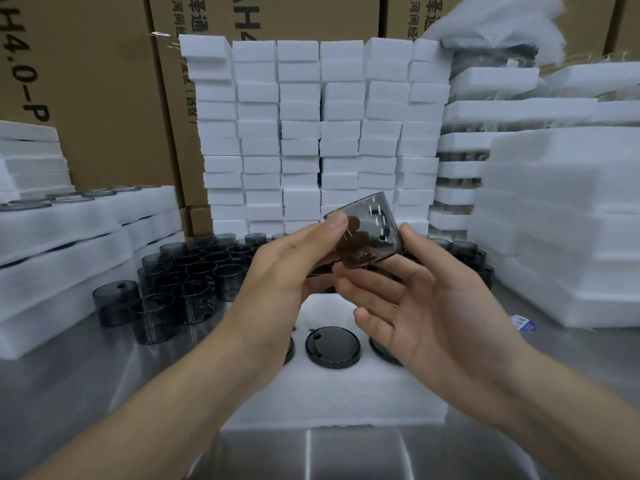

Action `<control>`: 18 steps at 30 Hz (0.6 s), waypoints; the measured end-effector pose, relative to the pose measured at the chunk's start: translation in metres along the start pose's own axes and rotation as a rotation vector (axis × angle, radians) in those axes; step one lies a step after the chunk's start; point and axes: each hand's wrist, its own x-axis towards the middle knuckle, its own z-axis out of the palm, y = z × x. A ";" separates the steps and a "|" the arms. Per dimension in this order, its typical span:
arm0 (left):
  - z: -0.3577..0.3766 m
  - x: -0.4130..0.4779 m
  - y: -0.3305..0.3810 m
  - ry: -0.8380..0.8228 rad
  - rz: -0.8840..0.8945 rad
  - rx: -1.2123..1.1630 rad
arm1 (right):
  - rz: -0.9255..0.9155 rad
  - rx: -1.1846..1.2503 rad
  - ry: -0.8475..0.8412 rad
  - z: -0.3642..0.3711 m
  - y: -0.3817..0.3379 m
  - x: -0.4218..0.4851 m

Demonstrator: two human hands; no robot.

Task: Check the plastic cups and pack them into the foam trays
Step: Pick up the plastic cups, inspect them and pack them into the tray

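Observation:
I hold one smoky grey, see-through plastic cup point(375, 216) tilted in the air above a white foam tray point(329, 393). My left hand point(277, 271) grips it from the left, thumb on its edge and fingertips showing through the wall. My right hand point(426, 306) pinches its right side between thumb and index finger, the other fingers spread below. In the tray a packed cup point(332, 346) sits in a round hole, with two more partly hidden under my hands. Several loose cups point(194, 271) stand on the table behind and to the left.
The tray lies on a steel table point(86, 375). A wall of stacked foam blocks point(311, 133) rises behind. Filled foam trays point(52, 244) are piled at the left, foam sheets and trays point(561, 220) at the right. Cardboard boxes point(104, 81) stand at the back.

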 end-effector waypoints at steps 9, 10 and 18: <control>-0.002 -0.001 -0.001 0.027 -0.012 0.080 | -0.045 -0.018 -0.047 -0.002 0.003 0.000; -0.002 -0.001 -0.001 0.027 -0.013 0.080 | -0.037 -0.007 -0.061 -0.002 0.002 0.000; -0.001 0.000 0.006 -0.029 -0.066 -0.078 | 0.135 0.072 -0.108 -0.001 -0.003 -0.002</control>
